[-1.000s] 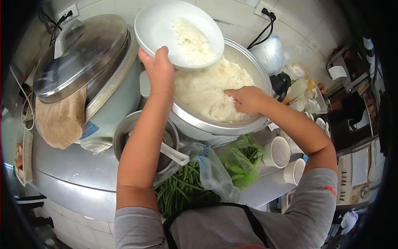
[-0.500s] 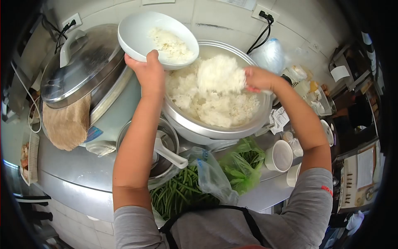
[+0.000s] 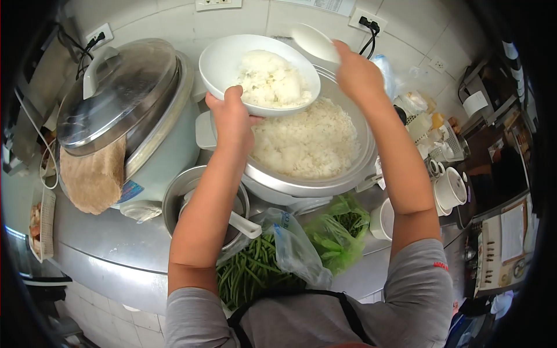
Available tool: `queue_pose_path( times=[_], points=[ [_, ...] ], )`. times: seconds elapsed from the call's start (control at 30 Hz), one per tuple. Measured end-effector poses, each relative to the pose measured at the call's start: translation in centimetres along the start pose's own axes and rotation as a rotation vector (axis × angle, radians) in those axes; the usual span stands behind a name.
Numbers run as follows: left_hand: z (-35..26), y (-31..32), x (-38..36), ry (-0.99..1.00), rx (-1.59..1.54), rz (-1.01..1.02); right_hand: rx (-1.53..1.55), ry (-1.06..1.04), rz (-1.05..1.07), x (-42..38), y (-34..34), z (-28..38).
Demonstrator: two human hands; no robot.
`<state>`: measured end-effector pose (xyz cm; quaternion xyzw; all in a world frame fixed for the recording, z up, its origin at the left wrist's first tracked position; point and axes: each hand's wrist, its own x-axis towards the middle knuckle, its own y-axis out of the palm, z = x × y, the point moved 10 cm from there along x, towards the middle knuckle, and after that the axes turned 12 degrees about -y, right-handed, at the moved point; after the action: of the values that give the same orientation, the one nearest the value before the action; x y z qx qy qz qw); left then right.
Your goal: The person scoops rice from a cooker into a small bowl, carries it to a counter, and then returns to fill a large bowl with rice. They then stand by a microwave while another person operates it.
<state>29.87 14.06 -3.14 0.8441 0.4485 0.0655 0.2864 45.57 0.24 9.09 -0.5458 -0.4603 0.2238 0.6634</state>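
Steel table [image 3: 98, 232] against tiled wall: my left hand [image 3: 232, 119] grips near rim of white bowl [image 3: 217, 64] of rice, tilted over the open rice pot [image 3: 348, 174], my right hand [image 3: 357, 72] closed on rice paddle [image 3: 313, 40] just far-right of the bowl, blade pointing left.

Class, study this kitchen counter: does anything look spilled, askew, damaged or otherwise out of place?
Little stands out. No rice shows on the counter; it sits in the white bowl held by the left hand and in the open rice cooker. The closed cooker's lid looks tilted, with a brown cloth hanging beneath its edge.
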Motion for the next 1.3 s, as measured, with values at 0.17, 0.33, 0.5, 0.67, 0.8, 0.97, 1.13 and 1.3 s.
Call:
queue_pose_path(
  times=[0.17, 0.33, 0.5, 0.67, 0.8, 0.97, 1.13, 1.3],
  points=[
    [-1.3, 0.3, -0.6, 0.142, 0.034, -0.003, -0.296, -0.022, 0.334, 1.3, 12.2, -5.3],
    [-1.8, 0.1, -1.1, 0.176, 0.066, -0.037, -0.328, -0.251, 0.507, 2.0, 15.2, -2.0],
    [-1.6, 0.2, -0.8, 0.173, 0.044, -0.030, -0.237, -0.282, 0.480, 0.3, 14.6, -0.5],
    [-1.8, 0.1, -1.3, 0.152, 0.044, -0.046, -0.190, -0.369, 0.670, -3.4, 15.4, 3.2],
    [-1.8, 0.1, -1.4, 0.148, 0.043, -0.053, -0.037, -0.476, 0.713, -6.5, 14.0, 6.5],
    [-1.9, -0.1, -1.3, 0.153, 0.044, -0.067, 0.442, -0.543, 0.850, -9.1, 15.3, 6.9],
    [-1.7, -0.5, -0.9, 0.157, 0.016, -0.069, 0.674, -0.202, 1.091, -10.2, 17.8, 3.9],
    [-2.0, -0.8, -1.2, 0.209, 0.015, -0.096, 0.643, -0.156, 1.190, -9.0, 14.7, 0.4]
  ],
)
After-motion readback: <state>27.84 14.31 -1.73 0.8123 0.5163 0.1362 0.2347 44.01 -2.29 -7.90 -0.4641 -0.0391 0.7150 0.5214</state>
